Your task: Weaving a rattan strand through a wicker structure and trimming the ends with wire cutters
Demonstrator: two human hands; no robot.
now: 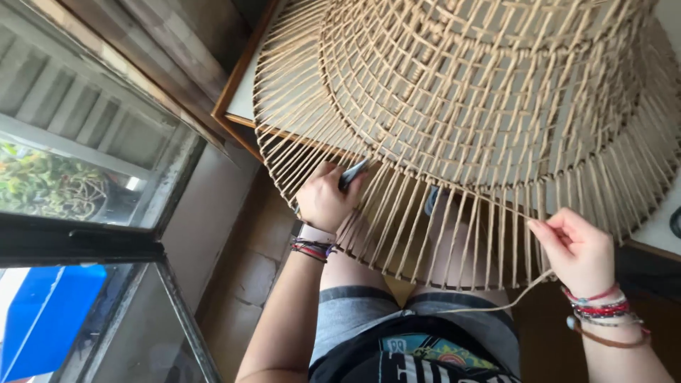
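Observation:
A large woven frame [468,92] of tan cord, shaped like a wide lampshade, lies on a wooden-edged table and hangs over my lap. My left hand [324,198] is closed around a dark tool [352,174] at the frame's lower rim, among the radial cords. Further right along the same rim, my right hand [578,248] pinches a loose tan cord [496,306]. That cord trails down across my grey shorts. Bracelets sit on both wrists.
The table's wooden edge [237,117] runs under the frame. A glass window with a dark frame [85,245] fills the left side, with plants and a blue shape behind it. Tiled floor [248,273] shows beside my leg.

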